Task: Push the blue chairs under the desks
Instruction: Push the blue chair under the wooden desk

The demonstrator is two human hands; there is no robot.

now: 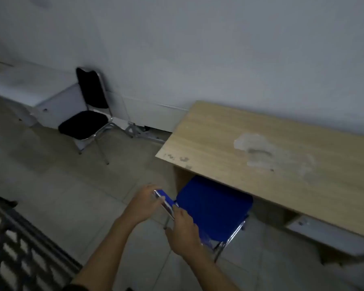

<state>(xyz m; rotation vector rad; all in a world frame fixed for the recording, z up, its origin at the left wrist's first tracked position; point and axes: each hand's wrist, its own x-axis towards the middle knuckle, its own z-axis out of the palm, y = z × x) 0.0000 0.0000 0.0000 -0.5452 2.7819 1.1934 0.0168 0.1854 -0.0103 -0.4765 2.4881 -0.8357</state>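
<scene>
1. Hands first: the left hand [143, 203] and the right hand [184, 234] both grip the top edge of the blue chair [213, 206] back, close together, fingers curled over its blue padding and shiny metal tube.
2. The blue chair has a smooth, rounded, padded seat on thin chrome legs. The front of the seat sits under the edge of the wooden desk [282, 152], while the back and rear legs stand out on the floor.
3. The desk has a flat rectangular top of pale wood-grain laminate, with a dull whitish smear near the middle and small chipped marks along the near left edge. A grey panel hangs beneath its right side.
4. A black chair [86, 114] with a padded seat, tall padded back and chrome frame stands well apart to the left, against the wall, just beside a white desk [25, 89].
5. The floor [72, 185] is laid with large, pale grey tiles, dim and a little grubby.
6. The wall [198, 49] is plain, matt grey-white, with faint scuffs.
</scene>
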